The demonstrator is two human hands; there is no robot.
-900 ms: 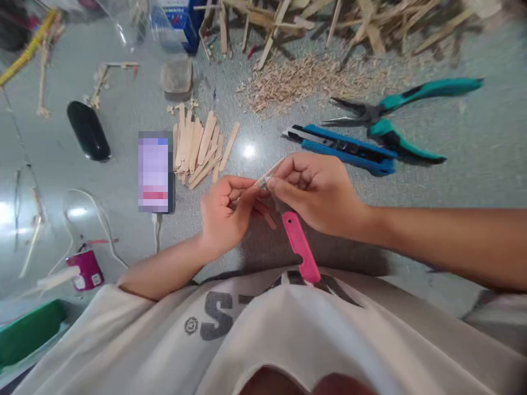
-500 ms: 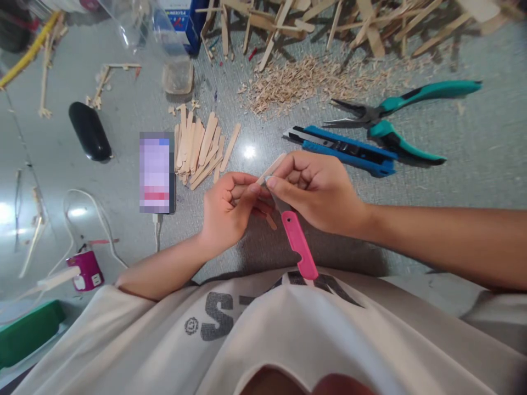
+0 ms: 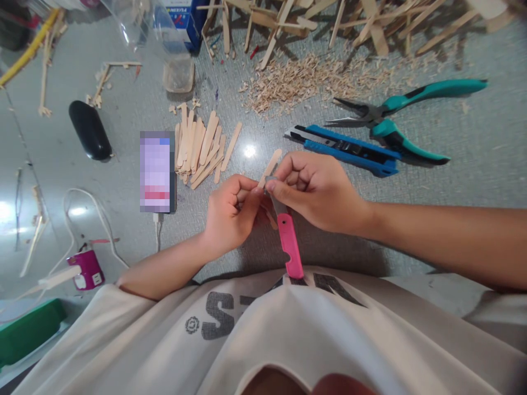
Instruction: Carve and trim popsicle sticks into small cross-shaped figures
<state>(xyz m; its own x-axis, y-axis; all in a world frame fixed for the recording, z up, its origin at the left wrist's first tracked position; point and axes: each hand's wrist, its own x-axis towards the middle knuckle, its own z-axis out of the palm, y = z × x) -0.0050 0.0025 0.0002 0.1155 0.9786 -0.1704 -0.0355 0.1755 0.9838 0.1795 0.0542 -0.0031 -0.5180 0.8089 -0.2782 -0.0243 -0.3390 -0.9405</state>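
My left hand (image 3: 234, 211) is closed on a flat wooden craft stick (image 3: 272, 164), which slants up and to the right between my two hands. A pink-handled folding knife (image 3: 290, 247) is pinched by its blade in my right hand (image 3: 315, 184). Its handle hangs down toward the shirt. The blade's tip lies close against the stick; whether it cuts in cannot be made out. Below my left fingers another bit of wood (image 3: 273, 220) sticks out, partly hidden by the hand.
Left of my hands lie a pile of craft sticks (image 3: 200, 145) and a phone (image 3: 155, 173) on a cable. Ahead are a blue box cutter (image 3: 346, 148), teal-handled pliers (image 3: 382, 118), wood shavings (image 3: 296, 82) and a heap of sticks (image 3: 373, 27). A black case (image 3: 89, 130) sits further left.
The knife handle has swung to the left and hangs more upright. More of the craft stick shows beyond my right fingers. My left hand has shifted slightly right.
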